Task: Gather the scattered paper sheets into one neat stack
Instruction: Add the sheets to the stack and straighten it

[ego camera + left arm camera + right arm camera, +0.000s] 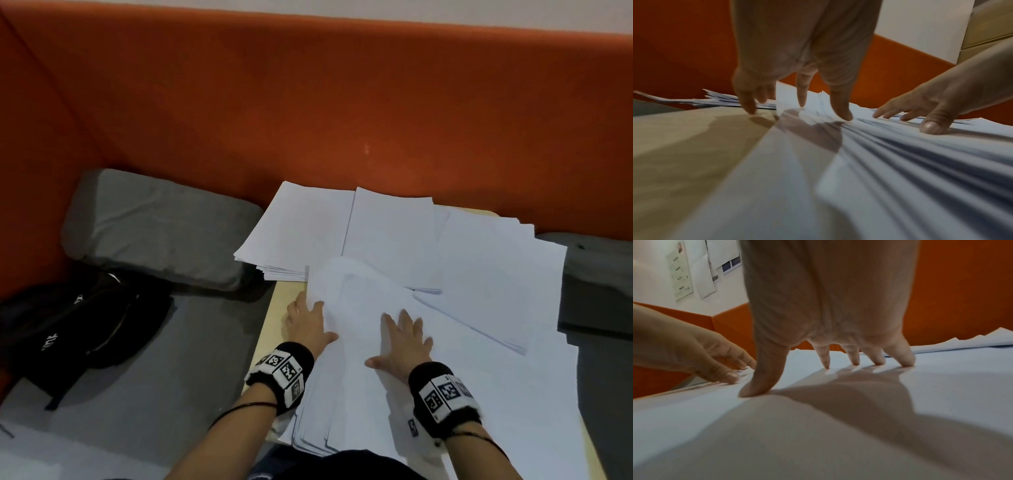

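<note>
White paper sheets (394, 236) lie fanned in loose piles across a small table (286, 294), reaching its far edge. Left hand (306, 325) and right hand (404, 339) press flat, fingers spread. Paper looks light, floppy, slippery; best squared from the edges.

Smooth matt white paper sheets (387, 236) on a pale, slightly glossy wooden table (287, 291).

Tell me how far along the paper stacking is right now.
Early. Done: little; the near pile is fanned, its edges uneven. In hand: the right hand presses flat on that pile while the left hand rests at its left edge, half on the table. Left: three separate piles at the back must join it, then squaring.
</note>
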Action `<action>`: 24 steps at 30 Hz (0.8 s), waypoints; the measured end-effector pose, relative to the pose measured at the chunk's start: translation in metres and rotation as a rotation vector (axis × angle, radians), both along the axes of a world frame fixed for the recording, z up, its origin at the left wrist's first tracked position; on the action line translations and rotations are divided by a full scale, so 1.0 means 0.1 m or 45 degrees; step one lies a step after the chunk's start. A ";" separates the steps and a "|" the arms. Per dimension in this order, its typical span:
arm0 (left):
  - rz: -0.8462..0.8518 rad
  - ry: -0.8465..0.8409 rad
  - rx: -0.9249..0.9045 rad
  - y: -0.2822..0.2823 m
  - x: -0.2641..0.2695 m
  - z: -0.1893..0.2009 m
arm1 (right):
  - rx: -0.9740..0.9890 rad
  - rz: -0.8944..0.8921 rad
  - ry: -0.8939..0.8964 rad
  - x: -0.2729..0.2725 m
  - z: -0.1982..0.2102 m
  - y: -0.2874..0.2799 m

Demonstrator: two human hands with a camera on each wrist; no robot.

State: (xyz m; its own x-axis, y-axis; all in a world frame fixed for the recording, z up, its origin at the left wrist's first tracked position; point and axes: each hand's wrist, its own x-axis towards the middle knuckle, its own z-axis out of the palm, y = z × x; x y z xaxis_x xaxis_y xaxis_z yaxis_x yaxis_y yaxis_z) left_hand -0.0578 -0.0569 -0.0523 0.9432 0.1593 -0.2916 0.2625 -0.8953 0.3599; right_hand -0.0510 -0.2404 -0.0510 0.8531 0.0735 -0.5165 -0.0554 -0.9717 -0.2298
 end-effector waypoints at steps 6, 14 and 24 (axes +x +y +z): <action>-0.037 0.069 -0.161 -0.11 0.12 -0.01 | -0.022 -0.036 -0.173 0.17 0.08 -0.18; 0.211 -0.017 -0.547 -0.10 0.25 0.00 | -0.066 -0.111 -0.162 0.39 0.12 -0.25; 0.095 -0.033 -0.970 -0.14 0.24 -0.03 | -0.003 -0.138 -0.161 0.45 0.13 -0.25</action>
State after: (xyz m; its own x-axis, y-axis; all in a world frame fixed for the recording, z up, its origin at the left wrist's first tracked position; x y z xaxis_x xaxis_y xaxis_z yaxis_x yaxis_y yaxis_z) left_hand -0.0341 -0.0709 -0.0552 0.9458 -0.0137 -0.3245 0.2956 -0.3775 0.8775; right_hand -0.0062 -0.2652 -0.0383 0.9143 -0.0234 -0.4045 -0.1304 -0.9622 -0.2392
